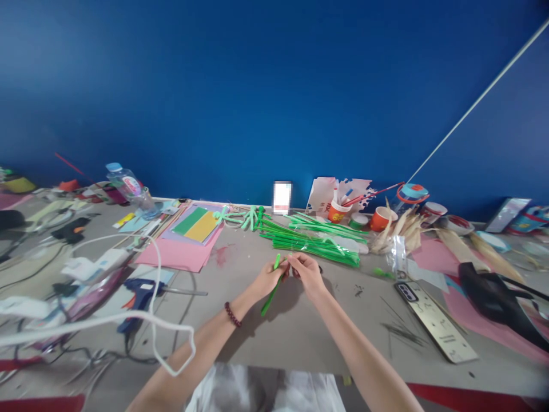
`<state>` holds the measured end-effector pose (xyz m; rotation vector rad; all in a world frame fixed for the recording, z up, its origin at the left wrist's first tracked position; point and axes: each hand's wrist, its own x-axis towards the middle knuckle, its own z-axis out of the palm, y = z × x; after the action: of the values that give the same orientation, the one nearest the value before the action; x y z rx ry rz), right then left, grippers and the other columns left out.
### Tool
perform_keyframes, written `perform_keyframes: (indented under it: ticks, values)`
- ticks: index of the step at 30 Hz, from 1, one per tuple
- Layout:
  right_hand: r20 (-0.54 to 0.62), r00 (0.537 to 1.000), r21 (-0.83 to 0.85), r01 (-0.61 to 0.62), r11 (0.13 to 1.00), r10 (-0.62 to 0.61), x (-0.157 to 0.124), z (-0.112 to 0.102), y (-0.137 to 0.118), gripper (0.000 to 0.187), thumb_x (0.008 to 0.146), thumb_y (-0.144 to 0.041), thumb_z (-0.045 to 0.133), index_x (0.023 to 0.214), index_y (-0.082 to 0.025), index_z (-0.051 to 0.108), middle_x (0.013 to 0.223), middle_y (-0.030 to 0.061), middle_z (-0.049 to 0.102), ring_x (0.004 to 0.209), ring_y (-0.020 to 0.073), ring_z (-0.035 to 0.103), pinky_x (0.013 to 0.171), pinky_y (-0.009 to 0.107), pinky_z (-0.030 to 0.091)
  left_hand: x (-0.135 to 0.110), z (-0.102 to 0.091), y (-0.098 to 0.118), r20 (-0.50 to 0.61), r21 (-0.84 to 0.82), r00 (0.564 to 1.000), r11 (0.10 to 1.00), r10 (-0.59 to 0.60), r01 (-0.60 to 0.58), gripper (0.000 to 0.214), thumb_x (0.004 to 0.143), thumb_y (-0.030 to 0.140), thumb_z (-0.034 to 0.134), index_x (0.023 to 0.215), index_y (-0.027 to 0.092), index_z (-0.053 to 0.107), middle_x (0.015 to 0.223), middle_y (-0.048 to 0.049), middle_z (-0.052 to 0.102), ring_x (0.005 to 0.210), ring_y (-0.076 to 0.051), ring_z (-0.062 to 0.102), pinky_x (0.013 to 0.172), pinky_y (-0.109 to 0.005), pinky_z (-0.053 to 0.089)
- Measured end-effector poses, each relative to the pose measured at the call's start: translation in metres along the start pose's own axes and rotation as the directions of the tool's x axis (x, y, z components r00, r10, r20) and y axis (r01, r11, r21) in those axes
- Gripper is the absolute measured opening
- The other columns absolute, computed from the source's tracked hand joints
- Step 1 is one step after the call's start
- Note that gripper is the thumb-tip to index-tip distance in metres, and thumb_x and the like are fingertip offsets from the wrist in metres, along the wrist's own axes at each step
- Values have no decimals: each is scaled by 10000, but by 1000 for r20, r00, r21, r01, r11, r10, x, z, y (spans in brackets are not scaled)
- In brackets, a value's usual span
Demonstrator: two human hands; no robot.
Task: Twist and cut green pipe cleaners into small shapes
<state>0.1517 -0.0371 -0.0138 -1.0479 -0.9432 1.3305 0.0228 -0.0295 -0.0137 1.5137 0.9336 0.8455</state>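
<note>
My left hand (pixel 271 279) is closed around a bright green pipe cleaner (pixel 270 300), which looks folded or doubled. One end pokes up above the fingers and the longer part slants down toward me. Close beside it, my right hand (pixel 307 272) is pinched, its fingertips meeting those of the left; whatever lies in that pinch is too small to tell. Just beyond both hands lies a pile of green pipe cleaners (pixel 317 245), partly in clear plastic wrap. Left of the pile are pale green bent pipe-cleaner shapes (pixel 242 218).
To the left lie coloured sheets (pixel 180 252), a blue glue gun (pixel 139 300), a water bottle (pixel 131 187) and a looping white cable (pixel 158 269). Rightward are a phone (pixel 437 323), dried husks (pixel 401 233) and paper cups (pixel 381 218). A blue wall (pixel 274 97) stands behind the table.
</note>
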Motion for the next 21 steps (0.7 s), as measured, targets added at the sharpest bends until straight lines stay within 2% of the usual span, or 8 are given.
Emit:
perform_keyframes:
  ticks: [5, 9, 14, 21]
  values:
    - [-68, 994, 167, -76, 983, 89, 3, -2, 0, 324, 560, -375, 742, 503, -159, 508, 417, -81, 349, 367, 32, 251, 361, 201, 144, 0, 0, 0, 42, 55, 998, 997, 45, -47, 376, 839, 374, 383, 537, 161, 454, 537, 0, 452, 560, -117, 420, 577, -259, 323]
    - [-135, 986, 270, -61, 961, 100, 7, -6, -1, 320, 533, -339, 756, 499, -161, 493, 427, -88, 333, 368, 25, 216, 354, 203, 124, 0, 1, 2, 50, 112, 996, 991, 71, -76, 394, 853, 347, 369, 511, 173, 459, 530, -4, 460, 566, -126, 437, 605, -268, 341]
    - [-186, 977, 281, -48, 959, 103, 9, -9, -5, 311, 524, -336, 759, 504, -158, 505, 420, -89, 323, 373, 26, 213, 351, 202, 119, -1, 0, 4, 74, 155, 996, 986, 53, -63, 416, 863, 370, 350, 516, 169, 461, 518, 8, 456, 572, -124, 440, 615, -260, 345]
    - [-234, 971, 214, 8, 977, 44, 10, -14, -9, 292, 546, -376, 749, 562, -155, 558, 435, -90, 316, 371, 28, 218, 347, 206, 129, -3, -2, 8, 121, 217, 991, 973, 55, -80, 452, 872, 400, 321, 503, 161, 425, 513, 25, 419, 553, -104, 428, 602, -233, 345]
